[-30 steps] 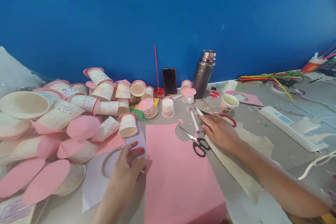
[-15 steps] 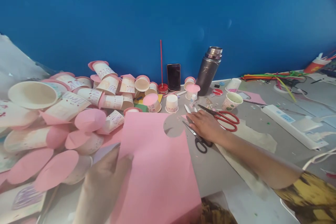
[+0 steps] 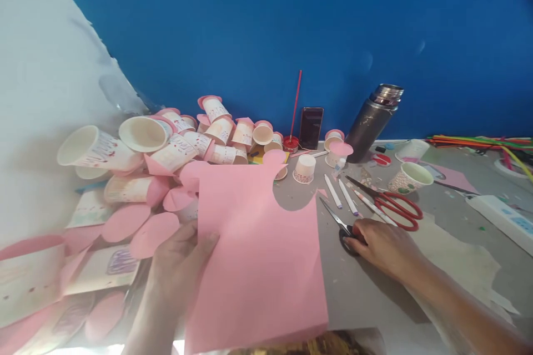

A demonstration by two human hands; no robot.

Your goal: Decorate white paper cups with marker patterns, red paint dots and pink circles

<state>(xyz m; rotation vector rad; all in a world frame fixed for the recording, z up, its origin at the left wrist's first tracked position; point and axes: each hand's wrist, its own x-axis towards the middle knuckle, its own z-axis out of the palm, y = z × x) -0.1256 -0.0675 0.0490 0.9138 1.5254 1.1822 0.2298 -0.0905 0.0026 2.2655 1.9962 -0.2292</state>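
Note:
My left hand point(image 3: 177, 258) pinches the left edge of a pink paper sheet point(image 3: 258, 255), thumb on top. A rounded piece is cut out of the sheet's upper right corner. On the right, my right hand point(image 3: 383, 244) has its fingers closed around the black handles of small scissors point(image 3: 335, 215), whose blades point up and left, a little apart, beside the sheet. Just beyond that hand lie larger red-handled scissors point(image 3: 397, 208) and several white marker pens point(image 3: 333, 191). A white paper cup point(image 3: 305, 169) stands upside down past the cutout.
Paper cups with pink brims point(image 3: 145, 194) are heaped on the left. At the back stand a dark flask point(image 3: 372, 125), a phone point(image 3: 311, 127) and a red stick in a base point(image 3: 292, 144). A green-patterned cup point(image 3: 410, 177) and a white power strip point(image 3: 503, 216) are at right.
My right hand has moved nearer and closed on the black scissors' handles. My left hand still holds the pink sheet, now raised somewhat. The view has turned left.

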